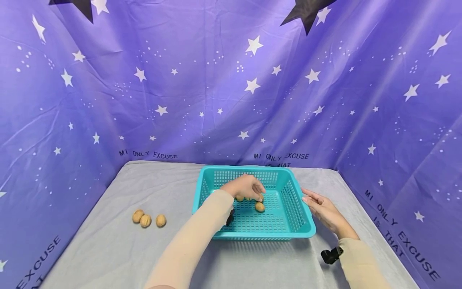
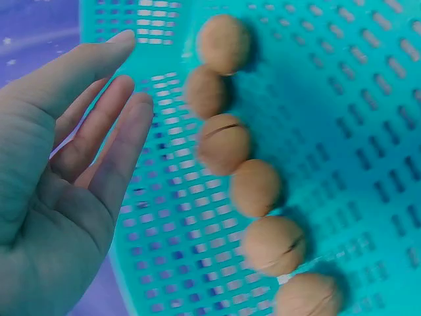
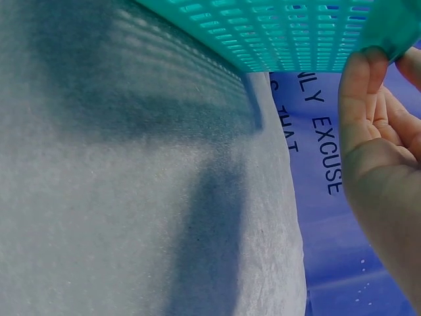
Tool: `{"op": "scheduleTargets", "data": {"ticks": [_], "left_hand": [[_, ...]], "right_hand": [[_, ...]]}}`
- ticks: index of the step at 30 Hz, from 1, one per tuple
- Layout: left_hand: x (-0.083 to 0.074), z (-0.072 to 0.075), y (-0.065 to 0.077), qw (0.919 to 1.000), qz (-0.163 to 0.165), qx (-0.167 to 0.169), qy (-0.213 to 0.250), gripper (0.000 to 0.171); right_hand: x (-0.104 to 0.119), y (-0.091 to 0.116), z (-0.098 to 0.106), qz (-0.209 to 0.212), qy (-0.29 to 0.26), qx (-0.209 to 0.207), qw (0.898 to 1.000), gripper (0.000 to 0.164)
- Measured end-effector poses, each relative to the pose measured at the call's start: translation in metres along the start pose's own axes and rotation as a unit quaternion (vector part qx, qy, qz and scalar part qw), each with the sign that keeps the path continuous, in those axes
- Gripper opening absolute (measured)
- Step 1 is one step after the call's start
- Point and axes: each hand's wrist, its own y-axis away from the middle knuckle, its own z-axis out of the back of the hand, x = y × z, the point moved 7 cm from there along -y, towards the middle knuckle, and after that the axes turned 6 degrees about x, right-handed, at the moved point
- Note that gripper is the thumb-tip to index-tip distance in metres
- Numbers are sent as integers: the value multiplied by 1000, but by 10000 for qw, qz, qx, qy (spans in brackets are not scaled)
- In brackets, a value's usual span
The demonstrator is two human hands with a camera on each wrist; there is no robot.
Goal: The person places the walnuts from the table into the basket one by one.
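Observation:
A turquoise plastic basket [image 1: 272, 229] with slotted walls stands on the table. Inside it, several walnuts [image 2: 273, 245] form a line along one wall in the left wrist view. Over these nuts is my left hand [image 1: 245, 187], its fingers loosely bent; the left wrist view shows that hand [image 2: 72, 158] holding nothing, with a gap between it and the nuts. One walnut [image 1: 260, 207] lies just below its fingertips in the head view. My right hand [image 1: 326, 208] grips the basket's right rim, thumb over the edge; in the right wrist view its fingers [image 3: 364, 85] lie against the outer side.
Three walnuts [image 1: 146, 220] lie on the grey table cloth [image 1: 104, 249] left of the basket. A purple curtain [image 1: 202, 80] with white stars rises behind the table and along both sides. A small black device [image 1: 331, 255] sits at the right wrist.

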Motion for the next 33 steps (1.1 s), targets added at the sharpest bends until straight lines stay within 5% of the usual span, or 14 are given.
{"op": "scheduleTargets", "data": {"ticks": [13, 18, 25, 33], "left_hand": [[-18, 41, 37, 9982, -493, -182, -298, 29], [-6, 64, 64, 9955, -628, -437, -551, 29], [19, 96, 120, 9914, -497, -1026, -646, 31], [48, 112, 171, 9899, -268, -1331, -407, 34]], "right_hand": [[-1, 0, 0, 16, -23, 20, 10000, 63], [-1, -1, 0, 25, -49, 36, 10000, 63], [1, -1, -1, -7, 51, 46, 10000, 64], [2, 0, 0, 4, 23, 33, 10000, 64]]}}
